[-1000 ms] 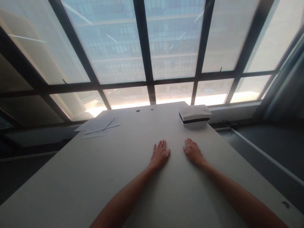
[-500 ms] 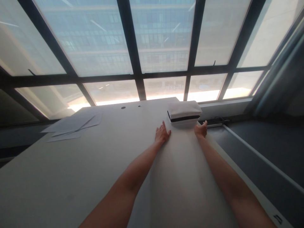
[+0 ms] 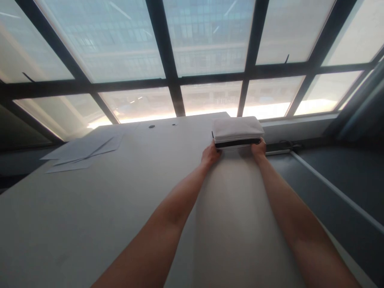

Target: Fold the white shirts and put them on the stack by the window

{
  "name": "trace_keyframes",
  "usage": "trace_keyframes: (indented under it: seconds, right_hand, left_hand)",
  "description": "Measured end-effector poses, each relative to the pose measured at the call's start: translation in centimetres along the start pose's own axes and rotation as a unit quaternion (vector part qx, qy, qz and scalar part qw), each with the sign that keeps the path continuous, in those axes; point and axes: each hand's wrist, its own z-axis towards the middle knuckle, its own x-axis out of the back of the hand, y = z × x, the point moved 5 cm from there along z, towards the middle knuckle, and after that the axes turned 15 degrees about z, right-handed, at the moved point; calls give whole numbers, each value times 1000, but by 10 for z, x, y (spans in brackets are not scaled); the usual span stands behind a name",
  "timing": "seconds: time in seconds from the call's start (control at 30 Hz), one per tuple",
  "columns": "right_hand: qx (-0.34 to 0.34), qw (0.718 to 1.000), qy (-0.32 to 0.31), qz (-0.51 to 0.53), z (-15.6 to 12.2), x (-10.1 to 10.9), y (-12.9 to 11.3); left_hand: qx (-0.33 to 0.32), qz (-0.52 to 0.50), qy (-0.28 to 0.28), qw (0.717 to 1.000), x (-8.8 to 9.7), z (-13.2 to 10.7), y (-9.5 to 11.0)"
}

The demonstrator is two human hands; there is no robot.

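Observation:
Toward the far right end of the white table [image 3: 120,208] is a stack of folded white cloths [image 3: 237,129] with a dark band along its near side. My left hand [image 3: 211,154] grips the stack's near left corner, its fingers partly hidden by the cloth. At the near right corner, my right hand [image 3: 259,148] is closed on the same stack, thumb toward the front. Whether the stack rests on the table or is slightly raised, I cannot tell.
Several loose white paper sheets [image 3: 82,150] lie at the table's far left. Two small round holes show near the back edge. Beyond are large framed windows [image 3: 207,96], with a curtain [image 3: 357,108] at right. A pale rail [image 3: 333,188] runs beside the table.
Both hands have moved forward from just in front of the stack, and their fingers have closed on its near corners. The view has tilted slightly, shifting the window frames upward.

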Motion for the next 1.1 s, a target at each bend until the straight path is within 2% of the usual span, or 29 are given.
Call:
trace_keyframes:
  seconds: [0.1,0.3,0.43,0.6,0.73,0.9,1.0,1.1]
  right_hand:
    - [-17,999,49,-18,-11,3,-9]
    - [-52,996,60,-27,-51,5,-39]
    - [-61,996,63,-32,-93,7,-63]
    - [-69,995,72,-26,-172,1,-96]
    - [-85,995,42,-38,-240,-10,-122]
    - [-86,996,-22,-30,-315,-34,-156]
    - [-62,993,-102,-6,-361,-62,-178]
    - [-43,983,-176,30,-410,-101,-200]
  left_hand:
    - [3,-11,9,1000,2,-3,-1]
    - [24,-44,0,999,14,-24,-6]
    - [25,-74,5,997,29,-58,-15]
    - [-1,-113,28,993,49,-119,-42]
    - [-12,-118,40,992,66,-184,-82]
    - [-40,-88,10,995,92,-274,-151]
    - [-36,-74,-5,997,116,-325,-199]
    - [-2,-63,6,998,146,-372,-251]
